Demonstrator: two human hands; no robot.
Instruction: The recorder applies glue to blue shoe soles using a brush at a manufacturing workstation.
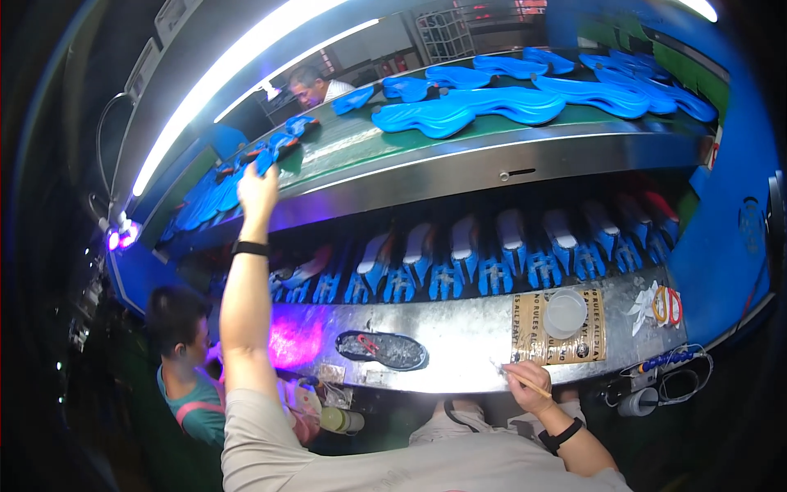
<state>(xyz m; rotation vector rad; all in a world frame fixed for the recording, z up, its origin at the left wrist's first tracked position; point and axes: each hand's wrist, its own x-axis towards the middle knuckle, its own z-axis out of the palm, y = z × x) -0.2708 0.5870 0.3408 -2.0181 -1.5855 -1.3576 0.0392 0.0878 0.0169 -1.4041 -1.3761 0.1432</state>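
My left hand (pixel 258 193) reaches far up to the raised belt, its fingers closed on the edge of a glossy blue shoe sole (pixel 264 159) among several others. Low on the right, my right hand (pixel 529 389) grips a brush (pixel 531 384) by its pale wooden handle, the tip just over the metal bench's front edge. On the bench between my arms lies a dark shoe sole (pixel 381 350), its inside facing up, with a small red piece on it. A translucent plastic cup (pixel 565 313) stands on a printed brown cardboard sheet (pixel 529 338) beyond my right hand.
Blue soles (pixel 508 104) line the upper green belt (pixel 328 156). Below it, shoes on blue holders (pixel 495 275) stand in a row behind the metal bench (pixel 467 324). Rolls of tape (pixel 668 306) lie at right. One person (pixel 193 361) is at left, another (pixel 316 87) behind the belt.
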